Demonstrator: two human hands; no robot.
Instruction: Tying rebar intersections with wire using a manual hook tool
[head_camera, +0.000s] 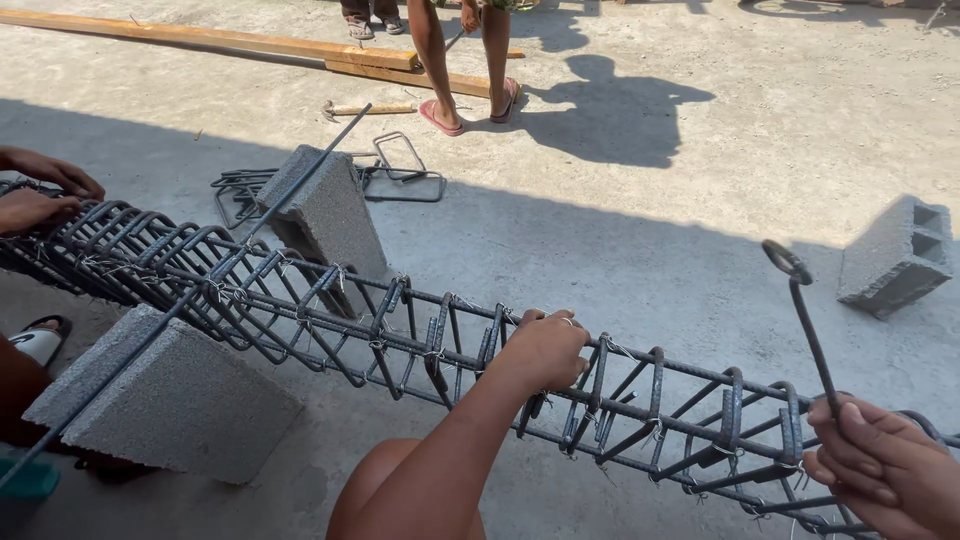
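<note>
At the far left edge, another person's two hands rest on the end of a long steel rebar cage, where the bent stirrups bunch close together. Below them, near the left edge, a sandalled foot shows. The cage runs from far left down toward the near right, lying across two grey concrete blocks: one near block under its left part and one far block behind it. A straight steel rod leans across both blocks. Behind the far block a pile of loose stirrups lies on the concrete floor.

In the middle, the left hand is clenched around the top bar of the cage, fingers wrapped over it. At the right, the right hand grips the shaft of a metal tying hook with a ring at its top, just beside the cage. A third block lies well apart at the right. Far back, a person's legs in pink flip-flops stand by long wooden planks and a hammer.
</note>
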